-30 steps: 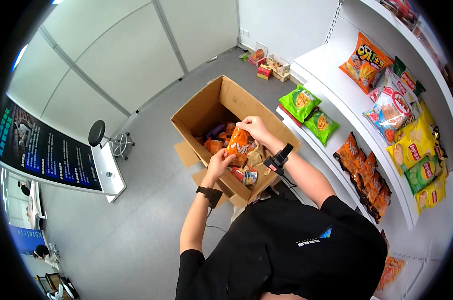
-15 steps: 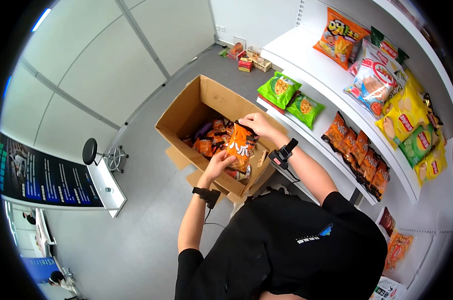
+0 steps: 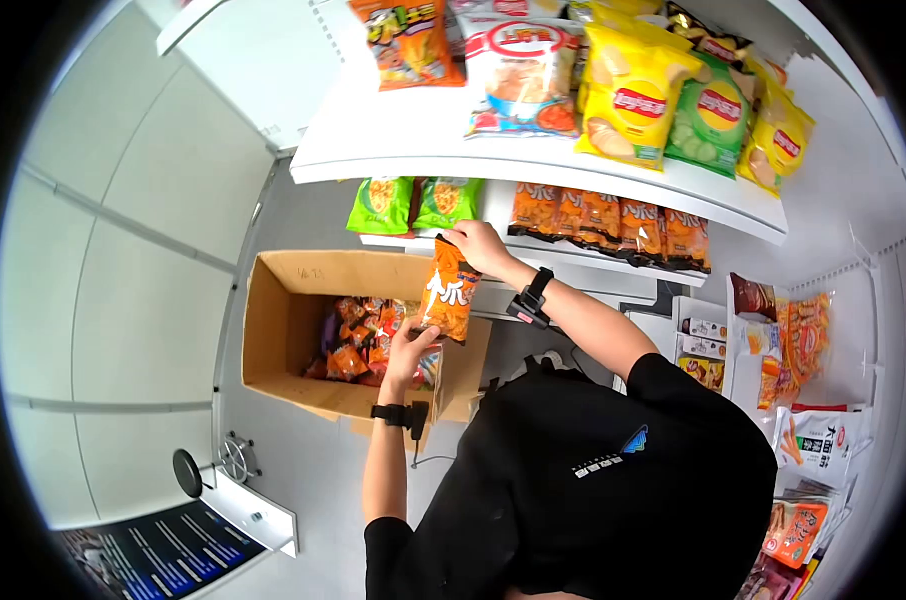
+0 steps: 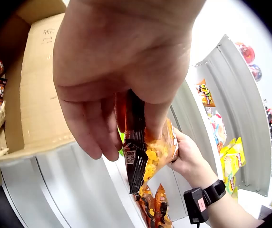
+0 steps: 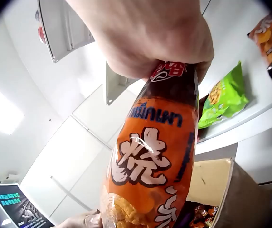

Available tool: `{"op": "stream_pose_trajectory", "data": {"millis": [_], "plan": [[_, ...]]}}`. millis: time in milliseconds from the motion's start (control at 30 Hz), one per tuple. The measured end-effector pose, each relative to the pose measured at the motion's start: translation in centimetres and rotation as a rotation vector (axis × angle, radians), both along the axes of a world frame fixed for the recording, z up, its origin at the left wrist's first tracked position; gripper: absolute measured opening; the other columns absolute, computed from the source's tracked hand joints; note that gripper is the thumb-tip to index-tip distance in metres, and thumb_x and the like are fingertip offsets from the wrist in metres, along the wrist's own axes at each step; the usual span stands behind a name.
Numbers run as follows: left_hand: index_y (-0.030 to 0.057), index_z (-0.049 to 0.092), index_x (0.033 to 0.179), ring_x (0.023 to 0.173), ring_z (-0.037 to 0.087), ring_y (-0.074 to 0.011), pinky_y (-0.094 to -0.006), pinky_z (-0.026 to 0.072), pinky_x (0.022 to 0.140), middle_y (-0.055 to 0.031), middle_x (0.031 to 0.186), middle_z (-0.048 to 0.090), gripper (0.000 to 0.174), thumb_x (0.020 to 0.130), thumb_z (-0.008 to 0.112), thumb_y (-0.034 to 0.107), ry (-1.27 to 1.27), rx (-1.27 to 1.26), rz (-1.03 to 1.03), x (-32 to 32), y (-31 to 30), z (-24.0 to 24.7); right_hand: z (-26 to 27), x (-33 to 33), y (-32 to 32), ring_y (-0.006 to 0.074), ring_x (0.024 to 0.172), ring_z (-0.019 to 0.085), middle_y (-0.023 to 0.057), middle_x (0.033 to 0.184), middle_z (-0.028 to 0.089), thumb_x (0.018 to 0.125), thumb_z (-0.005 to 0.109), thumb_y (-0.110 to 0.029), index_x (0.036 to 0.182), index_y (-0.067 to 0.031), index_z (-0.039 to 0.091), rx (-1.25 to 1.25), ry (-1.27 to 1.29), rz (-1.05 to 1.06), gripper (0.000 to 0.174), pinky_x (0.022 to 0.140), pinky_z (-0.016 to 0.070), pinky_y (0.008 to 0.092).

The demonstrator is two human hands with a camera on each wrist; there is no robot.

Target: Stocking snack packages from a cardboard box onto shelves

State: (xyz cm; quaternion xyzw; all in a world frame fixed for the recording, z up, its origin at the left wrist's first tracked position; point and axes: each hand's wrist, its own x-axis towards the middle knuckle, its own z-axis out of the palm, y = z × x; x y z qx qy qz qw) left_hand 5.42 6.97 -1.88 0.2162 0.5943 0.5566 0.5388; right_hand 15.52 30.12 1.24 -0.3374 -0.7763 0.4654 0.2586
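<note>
An orange snack bag with a dark top edge point(image 3: 449, 290) is held upright between both hands, over the right part of the cardboard box. The right hand point(image 3: 481, 250) grips its dark top edge; in the right wrist view the fist point(image 5: 160, 42) closes round that end. At the bag's lower corner the left hand point(image 3: 408, 352) pinches with thumb and fingers. The left wrist view has the left hand point(image 4: 121, 71) large in front, its thumb against the bag point(image 4: 157, 154), other fingers partly hidden.
The cardboard box point(image 3: 273, 350) holds several small orange packs. Behind it, a lower shelf point(image 3: 638, 268) carries green bags point(image 3: 381, 203) and a row of orange bags point(image 3: 601, 218). The upper shelf edge point(image 3: 533, 178) juts out above, with chip bags point(image 3: 633, 90). More packs hang at the right.
The head view has swung right toward the shelves. Both hands have carried the orange bag from above the box's packs toward the box's shelf side, still gripping it.
</note>
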Motion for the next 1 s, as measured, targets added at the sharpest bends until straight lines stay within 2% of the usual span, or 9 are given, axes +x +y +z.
{"op": "stream_pose_trajectory", "data": {"millis": [233,367,400,433,500,600,700,767,1000], "plan": [[-0.0021,0.054,0.106,0.078,0.065,-0.0199,-0.0301,0.0546,0.072,-0.01,0.091,0.063,0.029,0.086,0.064,0.015,-0.06,-0.002,-0.054,4.8,6.5,0.9,-0.3,7.1,5.0,0.0304,0.069,0.063,0.019,0.075,0.064,0.087,0.058,-0.031,0.085,0.0005,0.066,0.006,0.079,-0.136,0.032,0.063,0.0476,0.0384],[0.0014,0.054,0.095,0.077,0.065,-0.0191,-0.0276,0.0547,0.069,-0.0094,0.089,0.063,0.02,0.085,0.065,0.015,-0.184,0.016,0.013,7.3,10.6,0.6,-2.0,11.3,7.9,0.0264,0.08,0.066,0.0142,0.084,0.068,0.087,0.058,-0.031,0.095,-0.0005,0.065,0.034,0.186,-0.379,0.032,0.069,0.0497,0.0334],[0.0024,0.053,0.089,0.076,0.065,-0.019,-0.0261,0.0546,0.069,-0.0097,0.087,0.063,0.019,0.085,0.065,0.016,-0.17,0.009,0.038,8.1,11.9,0.8,-1.5,12.9,8.4,0.0257,0.085,0.066,0.0135,0.089,0.068,0.088,0.058,-0.027,0.1,-0.0003,0.063,0.01,0.269,-0.343,0.03,0.073,0.0502,0.0327],[0.0018,0.053,0.089,0.077,0.065,-0.0191,-0.0262,0.0547,0.069,-0.0097,0.087,0.063,0.019,0.085,0.065,0.016,-0.155,0.013,0.041,8.5,13.2,0.6,-1.5,14.1,8.9,0.0259,0.087,0.066,0.0154,0.093,0.067,0.089,0.057,-0.024,0.103,0.0008,0.061,-0.015,0.316,-0.36,0.029,0.074,0.0502,0.0335],[0.0006,0.053,0.09,0.077,0.065,-0.0192,-0.0264,0.0548,0.07,-0.0098,0.086,0.062,0.02,0.085,0.065,0.016,-0.122,0.031,0.055,9.7,15.8,0.2,-2.4,15.8,9.4,0.0213,0.079,0.066,0.0139,0.089,0.067,0.09,0.055,-0.022,0.101,0.0028,0.06,0.03,0.4,-0.434,0.027,0.069,0.0507,0.0309],[-0.0002,0.054,0.091,0.081,0.066,-0.02,-0.0272,0.0554,0.073,-0.0098,0.088,0.062,0.018,0.086,0.062,0.015,-0.125,0.038,0.083,11.3,20.1,0.8,-1.5,19.7,10.0,0.0153,0.068,0.062,0.0093,0.08,0.065,0.091,0.053,-0.021,0.096,0.0036,0.06,-0.204,0.292,-0.324,0.026,0.062,0.0498,0.0272],[0.0009,0.055,0.091,0.083,0.066,-0.0206,-0.0275,0.0555,0.075,-0.0095,0.089,0.061,0.016,0.087,0.061,0.015,-0.141,0.028,0.066,12.3,23.6,1.1,-1.8,22.6,10.1,0.0107,0.061,0.058,0.0055,0.074,0.061,0.092,0.051,-0.02,0.091,0.0036,0.061,-0.378,0.319,-0.258,0.025,0.056,0.0479,0.0245],[-0.0007,0.055,0.095,0.082,0.066,-0.0211,-0.0273,0.0561,0.074,-0.0105,0.09,0.062,0.018,0.087,0.06,0.015,-0.143,0.032,0.051,12.7,25.3,1.2,-0.3,24.5,9.7,0.0097,0.066,0.058,0.0045,0.078,0.061,0.094,0.049,-0.022,0.092,0.0031,0.061,-0.387,0.271,-0.222,0.028,0.061,0.0496,0.023],[-0.0038,0.054,0.103,0.079,0.067,-0.0229,-0.03,0.058,0.068,-0.0155,0.089,0.064,0.026,0.087,0.06,0.016,-0.166,0.008,-0.006,13.7,28.4,-0.3,-1.8,26.9,10.6,0.01,0.063,0.057,0.0059,0.075,0.061,0.093,0.05,-0.02,0.089,0.0042,0.06,-0.427,0.339,-0.261,0.027,0.058,0.0486,0.0231]]}}
